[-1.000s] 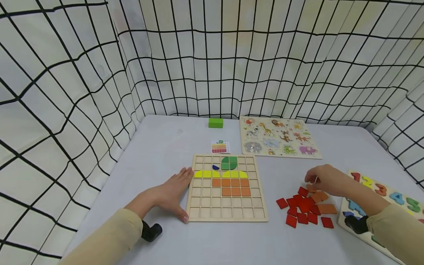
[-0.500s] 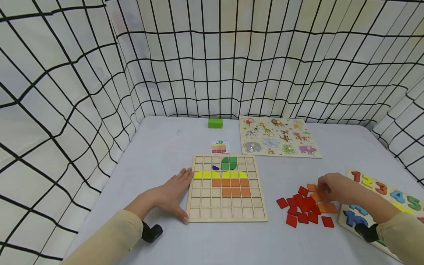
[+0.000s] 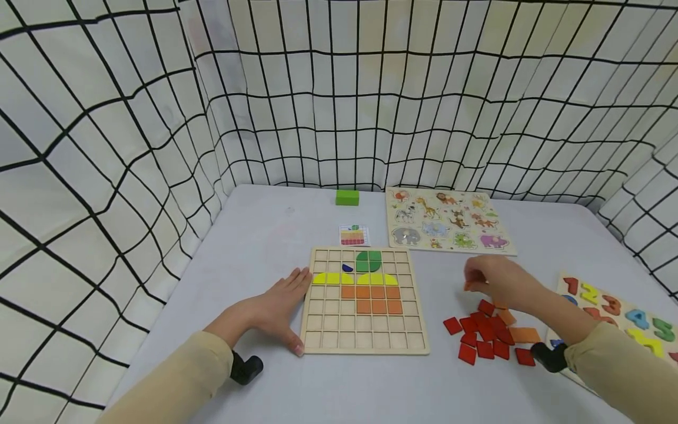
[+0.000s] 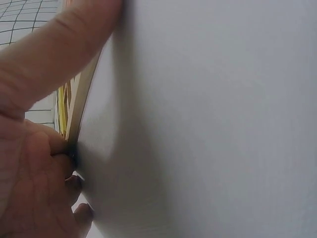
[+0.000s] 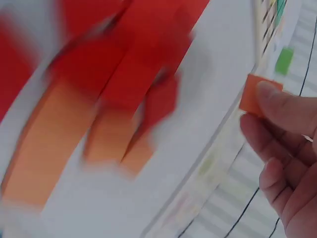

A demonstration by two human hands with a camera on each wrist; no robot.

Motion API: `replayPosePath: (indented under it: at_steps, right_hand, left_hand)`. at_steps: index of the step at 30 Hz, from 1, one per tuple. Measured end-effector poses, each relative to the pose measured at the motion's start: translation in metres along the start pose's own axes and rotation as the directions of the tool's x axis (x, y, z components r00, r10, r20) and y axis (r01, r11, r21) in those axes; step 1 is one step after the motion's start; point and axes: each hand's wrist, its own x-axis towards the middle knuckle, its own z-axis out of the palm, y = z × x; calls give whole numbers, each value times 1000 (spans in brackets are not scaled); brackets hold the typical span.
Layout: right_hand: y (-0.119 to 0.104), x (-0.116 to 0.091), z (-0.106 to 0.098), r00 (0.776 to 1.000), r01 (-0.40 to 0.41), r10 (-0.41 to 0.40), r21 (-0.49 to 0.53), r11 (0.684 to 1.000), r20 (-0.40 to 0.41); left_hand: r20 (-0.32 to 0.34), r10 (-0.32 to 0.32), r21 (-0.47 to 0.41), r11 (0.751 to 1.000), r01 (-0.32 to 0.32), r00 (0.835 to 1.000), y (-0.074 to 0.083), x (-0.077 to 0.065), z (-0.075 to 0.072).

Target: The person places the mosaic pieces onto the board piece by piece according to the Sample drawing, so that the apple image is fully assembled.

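The right hand [image 3: 498,280] has shifted left and toward the far side, off the orange tiles [image 3: 524,335]. On the tabletop [image 3: 254,235] lies the grid board [image 3: 364,324], partly filled. The left hand [image 3: 281,309], fingers straight and thumb spread, seems to touch the board's left edge, though that wrist view is poor. Right of the board lie red tiles [image 3: 485,330]; beyond them, the right hand pinches one orange square [image 5: 251,94].

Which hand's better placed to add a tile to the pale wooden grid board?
Right hand, probably: it pinches a square orange tile, while the left hand rests against the grid board.
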Motion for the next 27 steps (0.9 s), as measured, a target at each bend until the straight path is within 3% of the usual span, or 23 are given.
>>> replayPosePath:
  at_steps: [5,10,18,27]
  right_hand:
    - [-55,37,19,988,157,-156,123,980,-11]
    - [-101,65,41,973,211,-226,241,947,36]
    - [-144,90,66,976,187,-212,306,933,49]
    - [-158,97,75,987,136,-153,241,961,53]
  left_hand:
    - [-4,2,-2,1000,-2,1000,-1,1,-1]
    - [2,0,-30,1000,0,1000,-2,3,1]
    - [10,-2,7,1000,2,1000,-3,4,1]
    - [2,-6,5,1000,6,1000,-3,2,1]
